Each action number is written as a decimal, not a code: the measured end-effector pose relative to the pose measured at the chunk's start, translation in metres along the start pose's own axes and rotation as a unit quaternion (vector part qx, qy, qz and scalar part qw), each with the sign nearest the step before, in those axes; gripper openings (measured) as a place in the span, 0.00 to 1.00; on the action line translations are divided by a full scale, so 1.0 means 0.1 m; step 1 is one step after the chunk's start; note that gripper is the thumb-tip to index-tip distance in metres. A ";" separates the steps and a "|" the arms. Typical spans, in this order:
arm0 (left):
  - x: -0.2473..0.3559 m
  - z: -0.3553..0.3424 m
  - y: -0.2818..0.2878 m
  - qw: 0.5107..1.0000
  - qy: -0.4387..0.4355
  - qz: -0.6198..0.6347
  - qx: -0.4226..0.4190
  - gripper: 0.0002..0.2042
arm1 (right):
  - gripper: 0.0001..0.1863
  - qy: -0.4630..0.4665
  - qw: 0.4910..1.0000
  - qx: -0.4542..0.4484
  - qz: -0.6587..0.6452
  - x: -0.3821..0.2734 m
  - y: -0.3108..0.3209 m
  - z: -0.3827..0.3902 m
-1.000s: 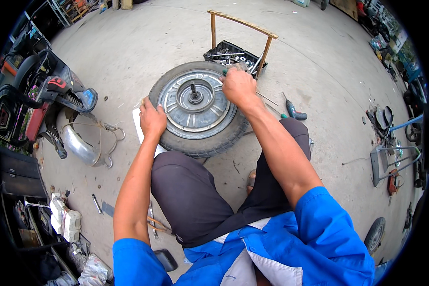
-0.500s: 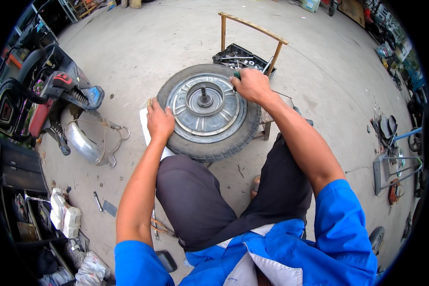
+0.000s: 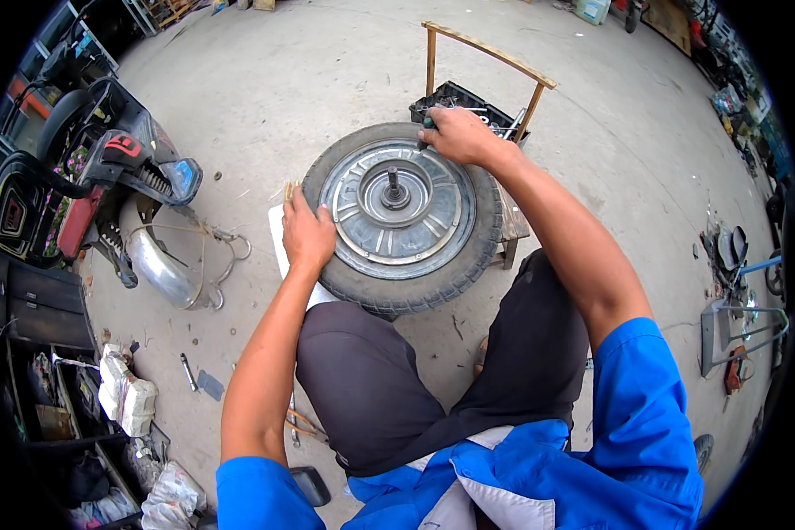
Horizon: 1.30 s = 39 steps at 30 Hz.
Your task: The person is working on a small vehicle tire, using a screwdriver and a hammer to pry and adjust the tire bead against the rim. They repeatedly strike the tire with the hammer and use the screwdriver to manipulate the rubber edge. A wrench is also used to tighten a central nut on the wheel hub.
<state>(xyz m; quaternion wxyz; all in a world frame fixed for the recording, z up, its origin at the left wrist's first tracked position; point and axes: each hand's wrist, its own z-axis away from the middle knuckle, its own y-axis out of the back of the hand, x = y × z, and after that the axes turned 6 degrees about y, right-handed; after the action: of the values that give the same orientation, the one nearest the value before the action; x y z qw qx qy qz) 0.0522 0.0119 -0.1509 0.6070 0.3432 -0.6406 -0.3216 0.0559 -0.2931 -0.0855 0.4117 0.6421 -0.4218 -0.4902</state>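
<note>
Left hand [image 3: 309, 237] open on tire [image 3: 455, 281], likely steadying flat-lying wheel [image 3: 402, 225]; right hand [image 3: 459, 138], fingers gripping green-handled tool [image 3: 428, 123] near rim [image 3: 465, 228].

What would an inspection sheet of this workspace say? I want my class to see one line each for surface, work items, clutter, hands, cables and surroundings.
Surface: grey concrete floor, small debris scattered about.
Work items: wheel lying flat, axle upward; wooden stool partly hidden by it.
Clutter: black box of tools beyond the wheel; white block at lower left.
Hands: left hand on the tyre's left side; right hand grips a green-handled tool near the far rim.
Cables: nothing clearly seen.
Surroundings: silver curved part and vehicle parts to the left, metal frame to the right.
</note>
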 end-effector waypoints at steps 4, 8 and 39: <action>-0.06 -0.02 -0.03 1.000 -0.014 -0.005 0.014 0.32 | 0.22 0.006 1.000 -0.003 0.002 0.01 -0.02 -0.03; -0.04 -0.01 -0.04 1.000 -0.008 -0.005 0.010 0.32 | 0.22 0.006 1.000 0.001 -0.004 0.06 -0.06 -0.04; -0.03 0.00 -0.03 1.000 -0.004 -0.020 0.010 0.33 | 0.22 -0.024 0.997 0.040 0.057 -0.20 -0.11 0.09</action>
<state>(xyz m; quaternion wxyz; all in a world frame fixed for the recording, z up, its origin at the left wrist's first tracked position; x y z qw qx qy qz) 0.0520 0.0130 -0.1552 0.5944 0.3604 -0.6392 -0.3290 0.0453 -0.2720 -0.0917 0.4028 0.6209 -0.4865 -0.4642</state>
